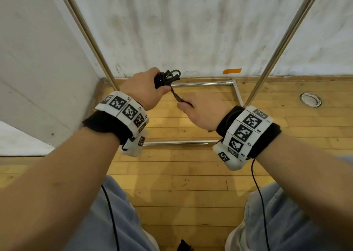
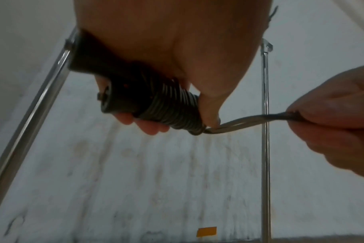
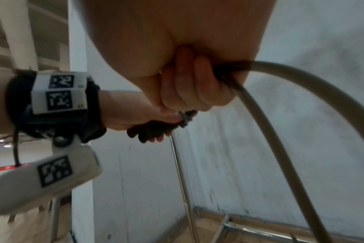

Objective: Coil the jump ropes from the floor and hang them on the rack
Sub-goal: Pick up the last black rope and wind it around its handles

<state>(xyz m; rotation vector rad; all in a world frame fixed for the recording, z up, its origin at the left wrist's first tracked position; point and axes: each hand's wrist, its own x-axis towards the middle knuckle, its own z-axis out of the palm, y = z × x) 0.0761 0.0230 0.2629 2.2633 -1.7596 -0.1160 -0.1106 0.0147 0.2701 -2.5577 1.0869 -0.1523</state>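
A black jump rope [image 1: 167, 79] is bundled in my left hand [image 1: 147, 90], which grips its handles [image 2: 114, 98] with the cord wound tightly round them [image 2: 172, 111]. A short doubled strand [image 1: 177, 98] leads from the coil to my right hand [image 1: 200, 111], which pinches it between thumb and fingers [image 2: 314, 118]. In the right wrist view a loop of cord [image 3: 301, 98] arcs out of the right fist [image 3: 187, 82], blurred. Both hands are held in front of the chrome rack [image 1: 91, 41], between its two uprights. The rack's top is out of view.
The rack's base bars [image 1: 200, 83] lie on the wooden floor in a corner of white walls. An orange tape patch [image 1: 232, 71] is on the back wall. A round floor fitting [image 1: 310, 100] sits at the right. A dark object [image 1: 184, 246] lies between my feet.
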